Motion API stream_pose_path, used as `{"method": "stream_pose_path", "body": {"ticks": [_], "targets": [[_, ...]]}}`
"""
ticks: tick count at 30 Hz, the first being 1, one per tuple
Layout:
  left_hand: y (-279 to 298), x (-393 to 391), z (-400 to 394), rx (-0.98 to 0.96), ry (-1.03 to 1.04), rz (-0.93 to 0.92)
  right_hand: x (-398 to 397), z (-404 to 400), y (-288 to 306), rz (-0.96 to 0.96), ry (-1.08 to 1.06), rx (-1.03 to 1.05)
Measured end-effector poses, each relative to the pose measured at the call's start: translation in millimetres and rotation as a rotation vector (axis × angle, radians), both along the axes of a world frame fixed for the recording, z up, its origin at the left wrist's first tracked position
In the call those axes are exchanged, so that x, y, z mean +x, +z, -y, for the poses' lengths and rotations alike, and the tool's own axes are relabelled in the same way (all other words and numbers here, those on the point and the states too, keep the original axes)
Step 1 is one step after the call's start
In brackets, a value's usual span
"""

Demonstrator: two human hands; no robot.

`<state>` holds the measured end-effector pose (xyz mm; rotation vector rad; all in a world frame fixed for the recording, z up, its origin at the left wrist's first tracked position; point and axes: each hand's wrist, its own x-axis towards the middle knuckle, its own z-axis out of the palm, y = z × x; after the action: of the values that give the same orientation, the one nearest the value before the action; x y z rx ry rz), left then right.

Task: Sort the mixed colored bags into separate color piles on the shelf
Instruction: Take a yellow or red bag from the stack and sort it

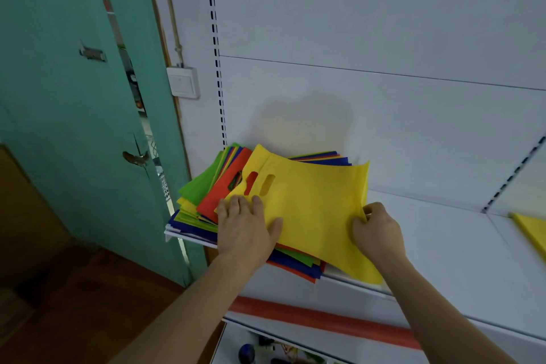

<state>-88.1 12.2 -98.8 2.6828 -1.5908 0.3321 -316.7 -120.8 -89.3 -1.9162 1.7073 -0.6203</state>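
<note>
Both my forearms are bare from wrist to the bottom edge of the view, with no sleeves or cuffs showing. My left hand [246,223] and my right hand [376,229] wear no gloves. I can see no rings, watch or bracelet on either hand or wrist. My fingernails on the left hand look short and unpainted.

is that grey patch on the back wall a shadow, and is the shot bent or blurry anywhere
Head view: the grey patch on the white back panel above the mixed bag pile is a soft shadow; the shelf edge and uprights bow from wide-angle distortion; the yellow bag looks sharp, while items at the bottom edge are blurry.
</note>
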Motion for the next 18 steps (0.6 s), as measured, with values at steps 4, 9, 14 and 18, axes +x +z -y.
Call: {"method": "stream_pose_path", "body": {"ticks": [4, 9, 14, 18], "targets": [[2, 2, 3, -0.078, -0.005, -0.111, -4, 6, 5, 0.016, -0.017, -0.045], [13, 14, 12, -0.132, 0.017, -0.190, -13, 14, 14, 0.057, -0.052, -0.140], [24, 34, 28, -0.191, -0.044, -0.171, -21, 20, 22, 0.123, -0.045, -0.227], [37, 48, 47, -0.249, -0.120, -0.381, -27, 11, 37, 0.322, -0.066, -0.266]]}}
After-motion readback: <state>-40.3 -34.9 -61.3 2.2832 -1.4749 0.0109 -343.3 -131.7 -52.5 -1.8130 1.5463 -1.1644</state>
